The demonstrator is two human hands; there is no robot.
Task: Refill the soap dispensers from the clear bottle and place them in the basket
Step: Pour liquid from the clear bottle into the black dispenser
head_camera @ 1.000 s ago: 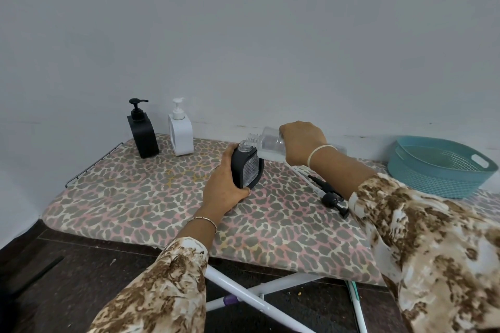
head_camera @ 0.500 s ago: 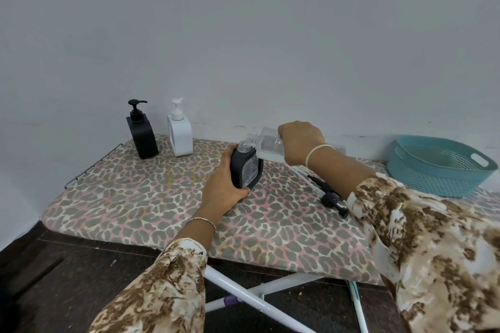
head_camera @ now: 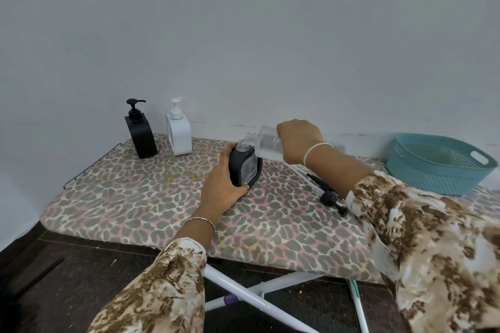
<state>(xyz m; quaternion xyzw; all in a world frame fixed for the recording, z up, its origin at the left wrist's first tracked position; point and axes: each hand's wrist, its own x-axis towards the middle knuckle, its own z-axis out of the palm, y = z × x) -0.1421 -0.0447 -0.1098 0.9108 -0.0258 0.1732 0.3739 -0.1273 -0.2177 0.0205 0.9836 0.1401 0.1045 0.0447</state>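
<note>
My left hand (head_camera: pixel 221 186) grips a black-framed soap dispenser (head_camera: pixel 246 166) standing upright on the ironing board, its pump off and its neck bare. My right hand (head_camera: pixel 299 142) holds the clear bottle (head_camera: pixel 266 143) tipped on its side, the threaded mouth just above the dispenser's neck. Clear liquid lies in the bottle's lower part. The removed black pump (head_camera: pixel 328 194) rests on the board below my right forearm. A black dispenser (head_camera: pixel 140 132) and a white dispenser (head_camera: pixel 178 134), pumps on, stand at the back left. The teal basket (head_camera: pixel 443 167) sits at the far right.
The ironing board (head_camera: pixel 151 197) has a leopard-print cover and a wire rest (head_camera: pixel 89 165) at its left end. White crossed legs (head_camera: pixel 257 297) show beneath it over a dark floor. A pale wall rises right behind the board.
The clear bottle's mouth has lifted slightly above the dispenser's neck. Both hands otherwise stay in place.
</note>
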